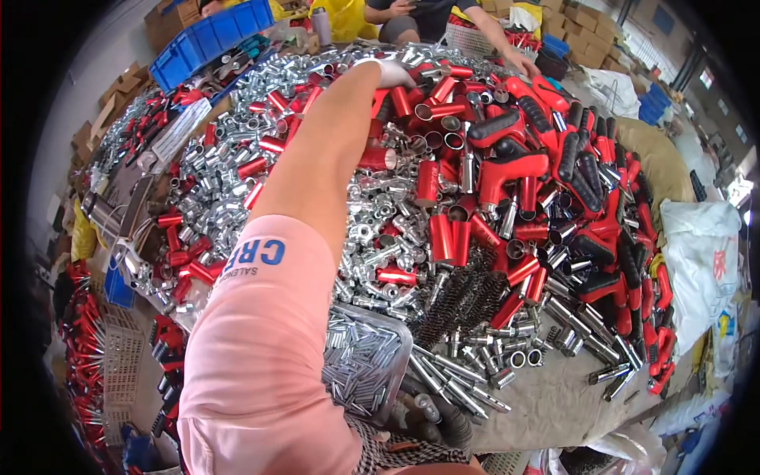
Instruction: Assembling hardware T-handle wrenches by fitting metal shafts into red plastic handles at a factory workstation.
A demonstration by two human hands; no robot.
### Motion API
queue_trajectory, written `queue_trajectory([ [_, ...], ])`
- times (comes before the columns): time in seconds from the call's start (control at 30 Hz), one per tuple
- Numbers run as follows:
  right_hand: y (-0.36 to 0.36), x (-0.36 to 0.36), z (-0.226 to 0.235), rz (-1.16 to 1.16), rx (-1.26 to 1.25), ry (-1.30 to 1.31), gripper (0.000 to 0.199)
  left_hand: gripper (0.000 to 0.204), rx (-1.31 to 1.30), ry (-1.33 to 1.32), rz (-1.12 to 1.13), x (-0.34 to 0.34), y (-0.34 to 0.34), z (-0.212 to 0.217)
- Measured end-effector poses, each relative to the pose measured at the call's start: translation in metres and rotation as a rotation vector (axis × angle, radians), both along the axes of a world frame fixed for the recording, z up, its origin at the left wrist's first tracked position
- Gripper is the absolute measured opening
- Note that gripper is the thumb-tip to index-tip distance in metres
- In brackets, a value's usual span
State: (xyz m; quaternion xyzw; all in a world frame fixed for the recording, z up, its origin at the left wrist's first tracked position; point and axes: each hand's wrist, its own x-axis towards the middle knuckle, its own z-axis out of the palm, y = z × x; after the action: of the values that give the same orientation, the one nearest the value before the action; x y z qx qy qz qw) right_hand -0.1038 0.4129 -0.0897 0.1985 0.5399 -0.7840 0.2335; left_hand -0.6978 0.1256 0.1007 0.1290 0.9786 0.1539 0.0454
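Note:
My left arm, in a pink short sleeve, stretches across the pile to its far side. My left hand (389,74), in a whitish glove, reaches down among red metal tubes (401,103) and silver fittings. Its fingers are mostly hidden, so whether they hold anything does not show. Right of it lie more red tubes and red-and-black pistol-shaped handles (514,170). Below my forearm is a clear plastic tray (402,360) of small silver pins. A bundle of black coil springs (465,297) lies beside it. My right hand is not visible.
Silver fittings (237,119) are heaped left of my arm. A blue bin (210,43) stands at the far left. Across the table, another person's hand (520,63) rests near the pile. Long metal rods (455,380) lie at the near edge; a white sack (701,269) is at right.

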Motion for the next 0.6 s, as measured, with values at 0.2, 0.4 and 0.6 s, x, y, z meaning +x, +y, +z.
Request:
queue_trajectory([
  [0.2,0.002,-0.008,0.0,0.07,0.111,0.163,0.038,0.049,-0.426,-0.167,0.011,-0.004,0.024,0.03],
  [0.4,0.004,-0.016,0.012,0.131,0.23,0.333,0.038,0.059,-0.329,0.104,0.077,-0.011,0.024,-0.002],
  [0.6,0.005,-0.027,0.028,0.166,0.343,0.515,0.039,0.062,-0.304,0.081,0.116,-0.002,0.03,0.0],
])
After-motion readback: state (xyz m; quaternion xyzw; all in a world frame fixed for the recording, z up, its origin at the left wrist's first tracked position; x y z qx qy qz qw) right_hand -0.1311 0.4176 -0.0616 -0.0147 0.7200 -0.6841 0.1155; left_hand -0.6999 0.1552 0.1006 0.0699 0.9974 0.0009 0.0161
